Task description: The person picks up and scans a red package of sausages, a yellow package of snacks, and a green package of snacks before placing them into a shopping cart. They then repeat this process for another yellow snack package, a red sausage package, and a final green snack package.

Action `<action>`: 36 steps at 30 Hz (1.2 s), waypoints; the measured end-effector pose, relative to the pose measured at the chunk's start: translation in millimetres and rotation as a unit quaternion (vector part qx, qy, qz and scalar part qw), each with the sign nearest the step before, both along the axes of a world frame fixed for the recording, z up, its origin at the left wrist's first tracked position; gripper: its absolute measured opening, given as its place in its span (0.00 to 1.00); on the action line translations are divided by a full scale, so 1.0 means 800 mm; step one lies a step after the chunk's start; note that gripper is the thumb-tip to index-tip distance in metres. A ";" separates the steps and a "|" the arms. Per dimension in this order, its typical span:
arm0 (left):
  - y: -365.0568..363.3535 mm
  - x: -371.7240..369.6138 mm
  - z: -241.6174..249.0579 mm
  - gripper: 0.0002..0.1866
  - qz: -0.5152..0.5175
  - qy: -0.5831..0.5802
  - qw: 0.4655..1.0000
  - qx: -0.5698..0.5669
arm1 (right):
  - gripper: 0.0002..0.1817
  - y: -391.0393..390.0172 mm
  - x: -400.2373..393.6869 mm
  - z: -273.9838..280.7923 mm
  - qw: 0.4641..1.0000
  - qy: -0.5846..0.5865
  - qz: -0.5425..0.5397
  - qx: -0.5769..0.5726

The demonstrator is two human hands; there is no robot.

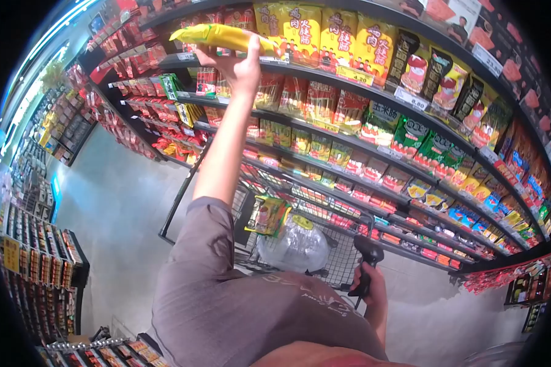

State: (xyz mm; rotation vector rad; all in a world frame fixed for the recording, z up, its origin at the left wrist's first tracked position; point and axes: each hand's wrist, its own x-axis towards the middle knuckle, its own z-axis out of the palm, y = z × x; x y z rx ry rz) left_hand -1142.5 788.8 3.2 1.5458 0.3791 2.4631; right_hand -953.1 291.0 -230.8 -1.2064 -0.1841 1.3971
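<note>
My left hand (242, 70) is raised at the end of an outstretched arm, its fingers and thumb closed around a yellow sausage pack (217, 35). The pack is seen edge-on, in front of the upper shelf. Similar yellow sausage packs (338, 40) stand upright just to its right. Lower down, my right hand (373, 281) wraps around the black handle (364, 284) of a shopping cart (343, 260). A clear plastic bag (297, 244) and a yellow-green food pack (269, 215) lie in the cart.
Curved-looking shelves (330, 131) of packaged sausages and snacks fill the front and right, with price tags along their edges. Grey floor (116, 183) runs along the left. A display rack (49, 257) stands at the far left.
</note>
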 end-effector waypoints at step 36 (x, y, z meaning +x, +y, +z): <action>0.156 0.046 0.047 0.12 0.376 0.598 0.707 -0.037 | 0.16 0.057 -0.026 -0.093 0.992 -0.115 0.021 -0.053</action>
